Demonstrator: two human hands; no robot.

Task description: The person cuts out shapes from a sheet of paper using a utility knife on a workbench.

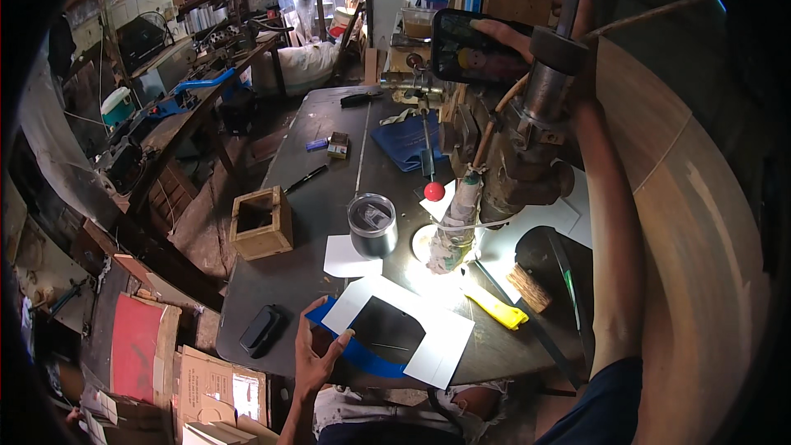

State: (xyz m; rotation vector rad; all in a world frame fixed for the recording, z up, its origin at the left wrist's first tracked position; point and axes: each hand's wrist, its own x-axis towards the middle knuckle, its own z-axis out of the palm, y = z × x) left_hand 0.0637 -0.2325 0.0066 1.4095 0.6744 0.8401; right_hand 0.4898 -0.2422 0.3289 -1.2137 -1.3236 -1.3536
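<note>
My left hand (320, 358) is closed at the table's near edge, thumb on top, gripping a blue curved strip (371, 358). Partly over that strip lies a white angular U-shaped card (441, 331), with the dark tabletop showing through its opening. My right arm reaches far forward along the right side. At its end my right hand (504, 35) is wrapped round a dark smartphone (451, 64), thumb across its lit screen. A metal post with a dark collar (554, 66) stands in front and hides part of that hand. Beyond the card stands a steel tumbler (372, 235) with a clear lid.
A wooden box frame (262, 222) and a black case (263, 331) sit on the left of the table. Right of centre are a cloth-wrapped lamp arm (458, 218), a red ball knob (434, 191), a yellow-handled tool (496, 310) and a wood piece (527, 287). A curved wooden panel (692, 198) borders the right.
</note>
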